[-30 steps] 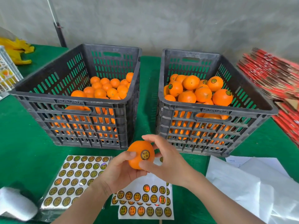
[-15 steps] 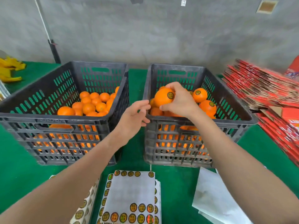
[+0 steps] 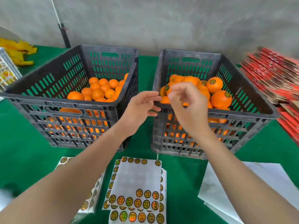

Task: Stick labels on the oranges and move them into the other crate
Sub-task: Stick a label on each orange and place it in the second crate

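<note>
Two dark plastic crates stand on the green table. The left crate [image 3: 40,96] holds unlabelled oranges [image 3: 97,92]. The right crate [image 3: 252,110] holds labelled oranges [image 3: 220,98] with round stickers on them. My right hand [image 3: 187,107] hovers blurred over the near left corner of the right crate, fingers apart, holding nothing. Between the two crates my left hand [image 3: 139,109] floats open and empty, its fingertips by the right crate's rim. A sheet of round gold labels [image 3: 137,198] lies near me on a stack of such sheets.
Another label sheet [image 3: 90,196] lies under my left forearm. White backing papers [image 3: 226,188] lie at the right front. Red flattened cartons [image 3: 273,73] are stacked at the right. A white crate [image 3: 6,71] and yellow items [image 3: 17,49] sit far left.
My right hand carried the labelled orange from in front of the crates into the right crate and let it go. My left hand rose to the gap between the crates.
</note>
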Action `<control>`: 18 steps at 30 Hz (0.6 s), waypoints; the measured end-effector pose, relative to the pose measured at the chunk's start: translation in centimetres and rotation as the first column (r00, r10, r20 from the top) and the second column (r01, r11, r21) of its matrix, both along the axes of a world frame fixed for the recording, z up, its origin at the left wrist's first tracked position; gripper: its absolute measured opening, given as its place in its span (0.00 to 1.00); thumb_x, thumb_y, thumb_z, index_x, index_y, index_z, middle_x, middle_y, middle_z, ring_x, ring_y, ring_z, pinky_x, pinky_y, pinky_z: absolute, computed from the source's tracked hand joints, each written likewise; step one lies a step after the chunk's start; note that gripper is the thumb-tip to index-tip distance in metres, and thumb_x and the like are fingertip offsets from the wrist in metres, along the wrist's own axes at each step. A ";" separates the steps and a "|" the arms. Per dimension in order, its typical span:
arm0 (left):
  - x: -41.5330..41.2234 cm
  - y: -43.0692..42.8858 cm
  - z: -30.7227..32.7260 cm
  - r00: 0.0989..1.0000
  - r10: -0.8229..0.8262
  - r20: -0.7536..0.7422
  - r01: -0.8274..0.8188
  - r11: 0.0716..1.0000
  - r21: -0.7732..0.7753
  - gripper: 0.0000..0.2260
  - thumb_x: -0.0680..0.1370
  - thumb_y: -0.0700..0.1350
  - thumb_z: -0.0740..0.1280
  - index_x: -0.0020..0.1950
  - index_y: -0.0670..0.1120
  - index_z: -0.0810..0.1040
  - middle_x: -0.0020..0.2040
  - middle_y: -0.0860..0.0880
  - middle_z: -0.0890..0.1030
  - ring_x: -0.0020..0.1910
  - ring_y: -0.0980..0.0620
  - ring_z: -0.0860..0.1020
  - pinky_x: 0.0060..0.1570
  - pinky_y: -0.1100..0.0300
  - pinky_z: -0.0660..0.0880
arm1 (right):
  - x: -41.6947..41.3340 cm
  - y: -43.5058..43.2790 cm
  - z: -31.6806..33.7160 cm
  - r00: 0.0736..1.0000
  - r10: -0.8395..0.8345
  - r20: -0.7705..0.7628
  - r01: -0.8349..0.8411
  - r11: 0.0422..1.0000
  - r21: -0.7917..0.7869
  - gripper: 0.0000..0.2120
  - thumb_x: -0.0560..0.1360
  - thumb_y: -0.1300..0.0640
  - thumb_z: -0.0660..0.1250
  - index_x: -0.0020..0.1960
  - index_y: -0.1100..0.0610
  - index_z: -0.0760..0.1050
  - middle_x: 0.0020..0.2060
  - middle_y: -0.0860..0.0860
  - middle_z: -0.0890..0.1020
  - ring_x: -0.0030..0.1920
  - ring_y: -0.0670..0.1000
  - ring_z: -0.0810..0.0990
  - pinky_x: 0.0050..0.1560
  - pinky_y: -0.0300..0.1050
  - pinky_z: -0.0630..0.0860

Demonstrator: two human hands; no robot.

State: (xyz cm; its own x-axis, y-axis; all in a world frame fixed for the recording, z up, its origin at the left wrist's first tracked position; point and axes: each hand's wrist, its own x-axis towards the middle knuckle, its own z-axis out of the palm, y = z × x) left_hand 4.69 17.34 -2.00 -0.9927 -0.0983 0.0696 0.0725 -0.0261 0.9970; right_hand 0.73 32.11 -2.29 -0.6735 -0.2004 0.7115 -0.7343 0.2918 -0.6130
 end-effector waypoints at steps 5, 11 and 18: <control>0.6 -0.3 -0.9 0.998 -0.060 -0.031 0.060 0.998 -0.013 0.15 0.81 0.30 0.52 0.62 0.44 0.70 0.64 0.44 0.74 0.50 0.47 0.77 0.53 0.53 0.75 | 4.7 -1.2 -11.8 0.851 -0.045 0.524 -0.306 0.768 0.562 0.12 0.77 0.57 0.64 0.57 0.60 0.77 0.52 0.53 0.81 0.52 0.49 0.78 0.50 0.41 0.72; 1.8 -1.1 -2.2 0.989 -0.116 -0.090 0.107 0.989 -0.104 0.21 0.80 0.29 0.52 0.66 0.50 0.69 0.70 0.51 0.70 0.60 0.50 0.76 0.59 0.55 0.75 | 3.3 -2.2 -18.5 0.822 -0.278 0.497 -0.360 0.422 0.832 0.30 0.73 0.44 0.66 0.71 0.54 0.63 0.68 0.54 0.69 0.69 0.56 0.64 0.67 0.52 0.61; 5.4 -3.5 -10.6 0.970 0.110 0.215 -0.048 0.960 -0.275 0.20 0.74 0.35 0.70 0.62 0.50 0.72 0.57 0.56 0.76 0.61 0.54 0.74 0.59 0.63 0.73 | 3.7 -2.2 -17.2 0.890 -0.130 0.436 -0.211 0.730 0.650 0.17 0.74 0.67 0.63 0.62 0.56 0.71 0.54 0.50 0.76 0.56 0.50 0.74 0.56 0.39 0.68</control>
State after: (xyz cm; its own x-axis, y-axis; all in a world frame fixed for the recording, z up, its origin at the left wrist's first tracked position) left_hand 10.07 13.85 -12.61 -0.9751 -0.1857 -0.1212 -0.1645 0.2391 0.9570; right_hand 4.44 29.94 -19.47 -0.8441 -0.5358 0.0191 -0.4684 0.7198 -0.5124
